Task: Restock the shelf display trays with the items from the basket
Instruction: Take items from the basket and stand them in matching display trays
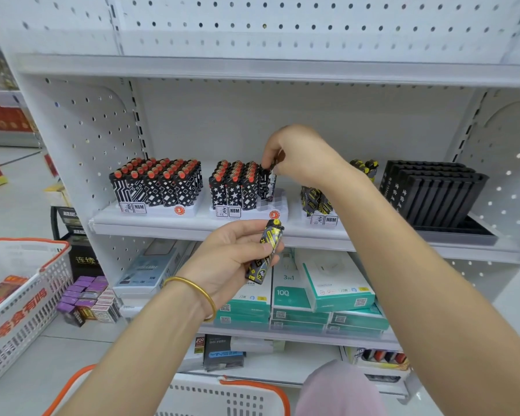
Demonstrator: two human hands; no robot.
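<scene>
The shelf is carrying white trays along its front edge. The middle tray is showing open slots at its right end. Right hand is pinching a black-white lighter by the top there: upright, long axis vertical, cap up. Best done by keeping it plumb and pressing straight down into the slot. Left hand is gripping a yellow-black lighter just below the shelf's front edge, tilted, with the cap pointing up-right.

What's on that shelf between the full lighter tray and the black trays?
Head view: a part-filled lighter tray, where the right hand pinches a lighter, then a tray of yellow-patterned lighters.
</scene>
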